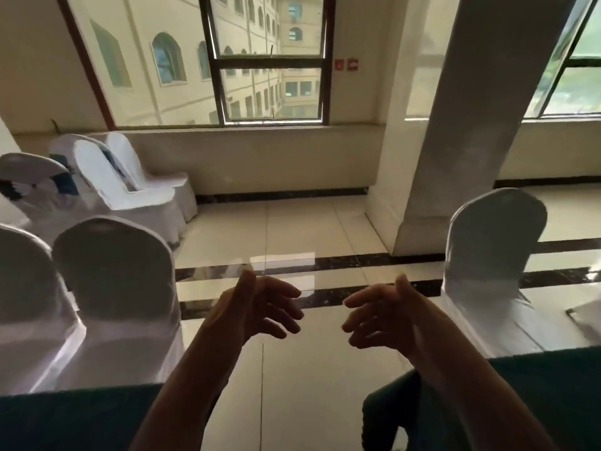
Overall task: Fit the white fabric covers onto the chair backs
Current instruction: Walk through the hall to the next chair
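Observation:
Both hands are raised over the tiled floor with fingers spread and curled, holding nothing. My left hand (257,307) is just right of a covered chair (117,281) whose white fabric cover reaches the floor. My right hand (387,315) hovers left of another covered chair (491,255) at the right. More white-covered chairs (107,177) stand at the back left, one with a dark blue sash (66,183). No loose cover is in view.
A thick square pillar (461,131) rises at the right, behind the right chair. Windows line the far wall above a low ledge (253,157). Glossy floor with dark stripes (325,262) lies between the chairs. Dark green fabric (536,395) fills the bottom corners.

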`<action>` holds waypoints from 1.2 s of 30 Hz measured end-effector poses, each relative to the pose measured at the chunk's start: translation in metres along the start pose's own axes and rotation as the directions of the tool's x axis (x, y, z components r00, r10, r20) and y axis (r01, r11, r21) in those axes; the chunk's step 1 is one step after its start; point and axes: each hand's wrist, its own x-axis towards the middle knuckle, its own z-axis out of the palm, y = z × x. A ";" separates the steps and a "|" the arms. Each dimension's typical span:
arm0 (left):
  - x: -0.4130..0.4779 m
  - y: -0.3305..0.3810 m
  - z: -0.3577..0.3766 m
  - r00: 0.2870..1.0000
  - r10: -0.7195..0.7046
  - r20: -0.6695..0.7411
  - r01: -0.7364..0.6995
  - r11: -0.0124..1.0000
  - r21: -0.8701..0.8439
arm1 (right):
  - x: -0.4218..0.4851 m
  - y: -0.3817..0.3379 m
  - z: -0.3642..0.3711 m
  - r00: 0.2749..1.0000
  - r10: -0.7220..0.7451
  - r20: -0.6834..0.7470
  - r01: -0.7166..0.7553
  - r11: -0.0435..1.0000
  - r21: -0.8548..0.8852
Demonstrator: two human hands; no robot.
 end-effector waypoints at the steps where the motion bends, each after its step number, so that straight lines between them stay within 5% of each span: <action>1: 0.024 -0.004 -0.002 1.000 -0.006 0.018 0.006 1.000 0.015 | 0.016 0.001 -0.012 1.000 -0.003 -0.022 0.003 1.000 0.005; 16: 0.443 -0.029 -0.007 0.989 0.029 0.143 -0.050 0.989 0.139 | 0.323 -0.050 -0.258 0.984 -0.102 -0.146 0.099 0.995 -0.032; 28: 0.706 -0.087 -0.042 0.960 0.040 0.278 -0.055 0.997 0.047 | 0.522 -0.055 -0.394 0.964 -0.093 -0.248 0.066 0.991 -0.113; 36: 0.917 -0.106 -0.048 0.878 0.032 0.478 -0.049 0.999 0.023 | 0.661 -0.092 -0.500 0.913 -0.097 -0.396 0.064 0.993 -0.096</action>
